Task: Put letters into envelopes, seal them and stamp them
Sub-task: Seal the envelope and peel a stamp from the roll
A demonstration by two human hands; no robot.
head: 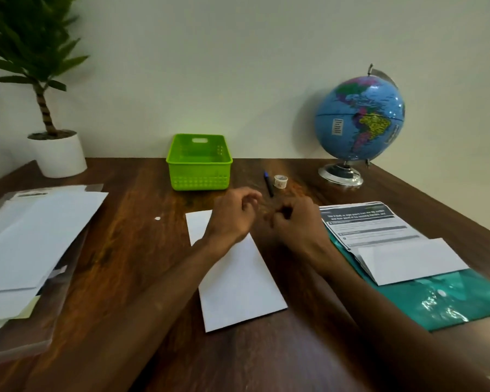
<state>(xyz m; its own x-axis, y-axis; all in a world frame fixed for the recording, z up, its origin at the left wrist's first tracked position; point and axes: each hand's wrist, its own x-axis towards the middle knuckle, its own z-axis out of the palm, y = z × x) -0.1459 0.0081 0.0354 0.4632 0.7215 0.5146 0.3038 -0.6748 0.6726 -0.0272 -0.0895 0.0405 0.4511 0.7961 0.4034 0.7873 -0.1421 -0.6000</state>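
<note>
Both hands hover close together above the far end of a white envelope (238, 281) that lies flat on the wooden desk (142, 250), its long edges running toward the person. The left hand (232, 216) has its fingers curled, tips drawn toward the thumb; the right hand (293, 222) is curled likewise, and whether either pinches anything is too blurred to tell. Just beyond the fingertips lie a pen (268, 184) and a small stamp roll (280, 181); further beyond stands a green basket (199, 162). Left of the fingers, bare wood runs to a stack of envelopes (31, 239). Right of them, printed letters (379, 230) rest on a teal folder (436, 301).
</note>
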